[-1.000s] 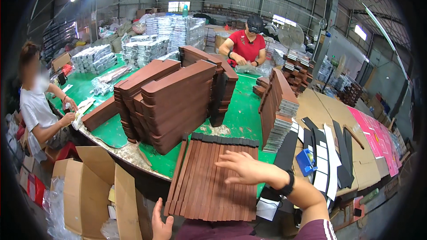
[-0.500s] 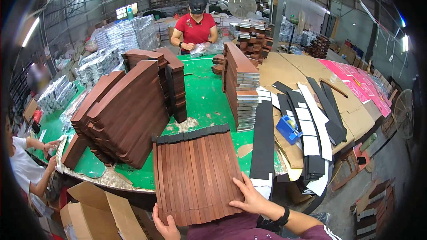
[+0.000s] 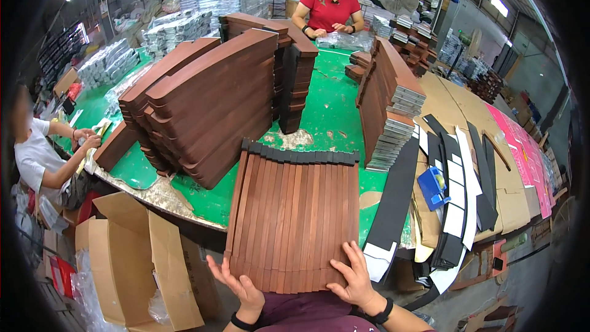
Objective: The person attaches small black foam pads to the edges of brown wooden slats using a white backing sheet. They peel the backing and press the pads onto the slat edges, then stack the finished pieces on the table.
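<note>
A row of reddish-brown wooden slats [image 3: 294, 215] lies side by side before me, black pieces [image 3: 301, 156] capping the far ends. The near ends reach over the table's edge toward my body. At the near left corner is my left hand [image 3: 243, 288], open, fingers spread and palm partly turned up; whether it touches the slats I cannot tell. My right hand [image 3: 353, 278] rests at the near right corner with fingers apart, fingertips against the slats and not wrapped round them.
Tall stacks of curved brown wooden pieces [image 3: 215, 104] stand left on the green table [image 3: 329, 95], another stack [image 3: 387, 110] right. Black and white strips [image 3: 455, 184] and a blue tape dispenser [image 3: 433, 188] lie right. An open carton [image 3: 132, 264] stands lower left. Co-workers [image 3: 332, 9] sit or stand beyond and left.
The view has swung left, shifting the scene rightward in the picture. My left hand has loosened from the slats' near corner, its fingers now spread. My right hand stays at the right corner.
</note>
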Motion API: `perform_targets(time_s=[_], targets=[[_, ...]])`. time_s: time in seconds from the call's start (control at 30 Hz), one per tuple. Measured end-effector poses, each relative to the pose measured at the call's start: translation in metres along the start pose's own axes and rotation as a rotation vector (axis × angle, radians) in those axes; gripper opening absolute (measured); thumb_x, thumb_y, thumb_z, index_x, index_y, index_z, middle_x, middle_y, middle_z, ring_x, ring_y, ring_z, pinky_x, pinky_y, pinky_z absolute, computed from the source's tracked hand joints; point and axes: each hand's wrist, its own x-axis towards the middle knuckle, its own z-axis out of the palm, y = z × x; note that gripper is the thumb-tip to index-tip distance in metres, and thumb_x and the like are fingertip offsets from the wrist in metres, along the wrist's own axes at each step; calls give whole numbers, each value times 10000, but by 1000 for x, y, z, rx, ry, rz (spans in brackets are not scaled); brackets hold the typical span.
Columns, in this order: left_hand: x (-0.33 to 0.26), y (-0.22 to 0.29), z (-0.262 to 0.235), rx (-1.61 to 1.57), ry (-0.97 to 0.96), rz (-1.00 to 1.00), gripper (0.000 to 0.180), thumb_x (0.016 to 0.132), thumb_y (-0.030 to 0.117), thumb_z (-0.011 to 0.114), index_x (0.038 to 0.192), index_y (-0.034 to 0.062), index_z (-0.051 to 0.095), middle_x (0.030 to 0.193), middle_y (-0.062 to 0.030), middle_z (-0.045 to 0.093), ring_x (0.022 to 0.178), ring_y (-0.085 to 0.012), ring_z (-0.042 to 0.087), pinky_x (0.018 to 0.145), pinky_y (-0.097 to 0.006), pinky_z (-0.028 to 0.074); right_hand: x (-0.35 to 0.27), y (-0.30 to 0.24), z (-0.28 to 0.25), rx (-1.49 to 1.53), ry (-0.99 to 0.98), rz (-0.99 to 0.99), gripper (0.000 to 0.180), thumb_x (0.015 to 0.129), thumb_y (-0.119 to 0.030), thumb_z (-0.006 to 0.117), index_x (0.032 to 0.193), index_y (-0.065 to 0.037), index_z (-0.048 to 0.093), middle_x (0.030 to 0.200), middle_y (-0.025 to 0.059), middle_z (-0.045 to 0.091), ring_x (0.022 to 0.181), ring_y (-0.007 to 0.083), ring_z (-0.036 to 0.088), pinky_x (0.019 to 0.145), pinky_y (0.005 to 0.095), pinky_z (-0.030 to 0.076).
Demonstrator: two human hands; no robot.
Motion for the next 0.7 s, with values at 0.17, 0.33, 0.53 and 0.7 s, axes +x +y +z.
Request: perform_targets(time_s=[0.17,0.33,0.53,0.7], targets=[[19,-7,17,-64,-10,48,705,1103,498,340,1555,-42,328,1708,-260,44,1588,-430,69,1260,-584,111,25,15,2,-35,17,-58,627,916,-620,669,1219,-73,715,1498,248,507,1418,490,419,1157,613,343],[4,-4,-3,-42,-80,210,728,1090,538,373,1562,-16,333,1712,-265,23,1584,-476,14,1252,-629,73,4,14,-11,-67,-53,-103,804,860,-757,638,1363,-131,639,1556,240,416,1457,478,360,1173,669,259],[-48,-26,-9,239,-355,657,722,1031,597,527,1593,185,335,1719,-244,-13,1574,-493,-118,1224,-698,-46,-28,4,11,-201,-106,-105,853,735,-629,839,1424,-193,589,1562,169,394,1458,413,339,1202,641,184],[-47,-28,16,350,-336,639,831,982,552,643,1618,226,218,1717,-231,-88,1565,-480,-187,1213,-699,-107,-16,-4,23,-333,25,-60,803,721,-495,874,1415,-197,601,1569,163,406,1461,385,329,1190,598,218]])
